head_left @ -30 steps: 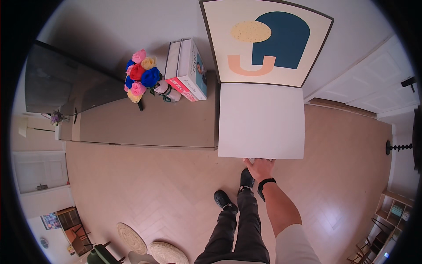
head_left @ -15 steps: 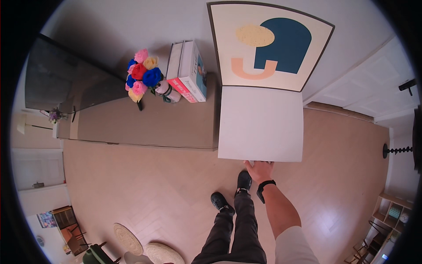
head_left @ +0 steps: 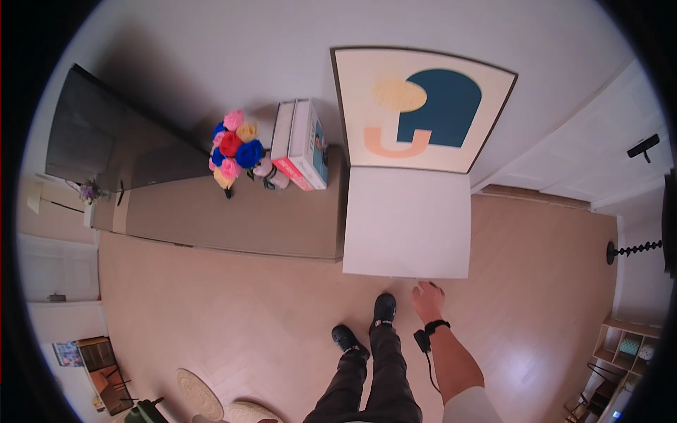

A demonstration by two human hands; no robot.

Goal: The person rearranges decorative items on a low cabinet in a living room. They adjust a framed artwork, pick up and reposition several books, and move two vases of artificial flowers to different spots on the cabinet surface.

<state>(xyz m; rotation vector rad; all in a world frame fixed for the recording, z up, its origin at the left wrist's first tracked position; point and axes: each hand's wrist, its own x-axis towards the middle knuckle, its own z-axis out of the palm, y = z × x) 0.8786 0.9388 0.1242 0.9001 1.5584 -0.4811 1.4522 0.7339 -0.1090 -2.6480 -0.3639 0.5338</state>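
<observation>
My right hand (head_left: 428,303) is just in front of the near edge of a white box-shaped cabinet (head_left: 407,225), a little right of its middle. Its fingers are curled under and bunched together. Their undersides are hidden, so whether they hold anything does not show. A black band with a small dark block and a cable (head_left: 423,341) is strapped round that wrist. At the lower edge, left of my legs, a skin-coloured sliver looks like part of my left hand (head_left: 268,421); its fingers are cut off by the frame.
A framed abstract picture (head_left: 451,106) leans against the wall on the cabinet. To the left, a brown low console (head_left: 233,222) bears upright books (head_left: 302,141), a bouquet (head_left: 233,148) and a dark screen (head_left: 113,141). Woven round mats (head_left: 199,395) lie at lower left; a door (head_left: 564,169) is on the right.
My right hand has backed off slightly from the cabinet's front edge, and its fingers are now more bunched. The view has tilted, so the furniture appears lower.
</observation>
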